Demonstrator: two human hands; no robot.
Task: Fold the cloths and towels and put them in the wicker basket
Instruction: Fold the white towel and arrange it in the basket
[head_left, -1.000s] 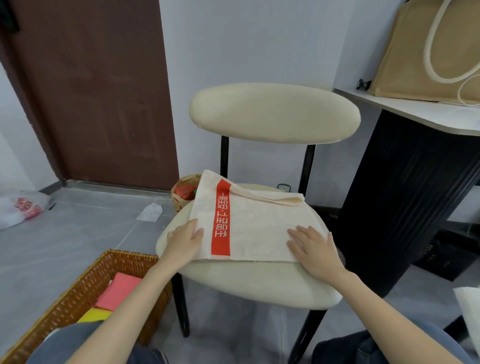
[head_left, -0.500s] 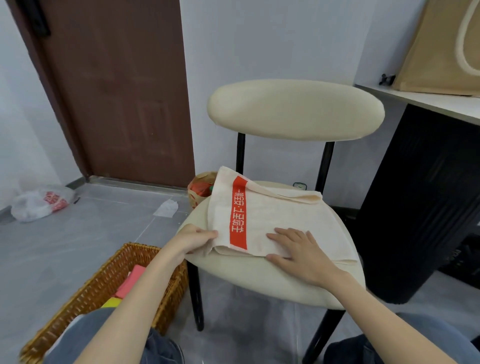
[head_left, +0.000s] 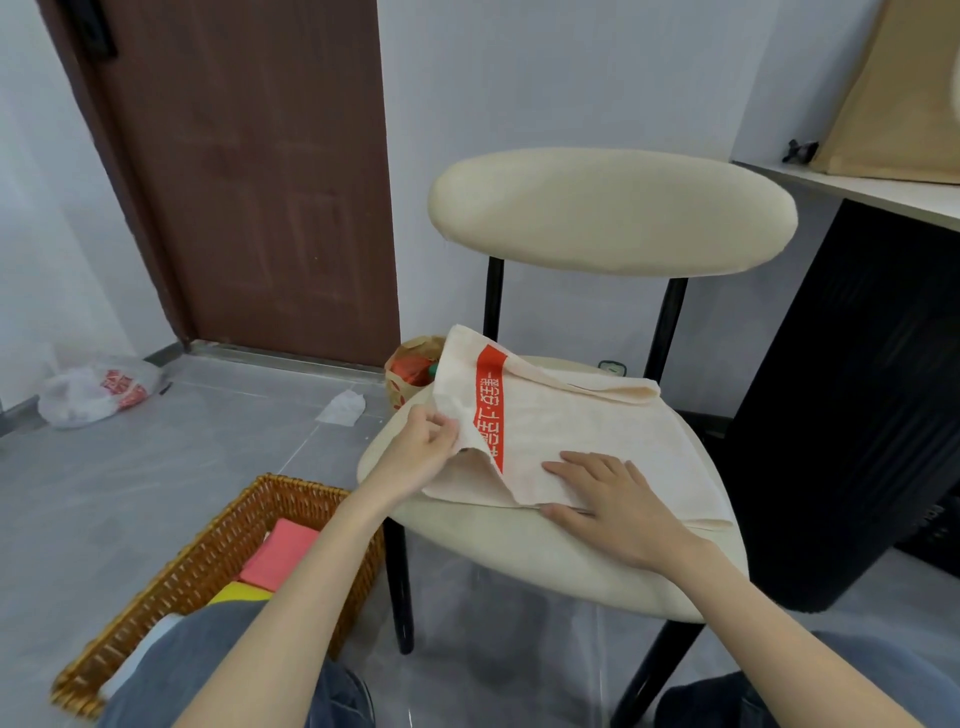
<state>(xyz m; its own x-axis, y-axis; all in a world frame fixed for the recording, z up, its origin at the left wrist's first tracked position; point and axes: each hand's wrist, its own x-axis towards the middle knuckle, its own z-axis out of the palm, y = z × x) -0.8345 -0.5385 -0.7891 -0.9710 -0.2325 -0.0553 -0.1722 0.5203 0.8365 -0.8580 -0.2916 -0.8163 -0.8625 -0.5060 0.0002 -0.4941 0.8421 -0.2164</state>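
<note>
- Head view: cream red-striped towel (head_left: 571, 431) on cream padded chair (head_left: 519, 561).
- Left hand (head_left: 421, 452): pinching towel's lifted edge.
- Right hand (head_left: 618, 506): flat, fingers straight, pressing towel.

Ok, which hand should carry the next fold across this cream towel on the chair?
Left, probably. The left hand pinches the raised left edge of the towel and can sweep it over; the right hand lies flat on top, pinning it.
</note>
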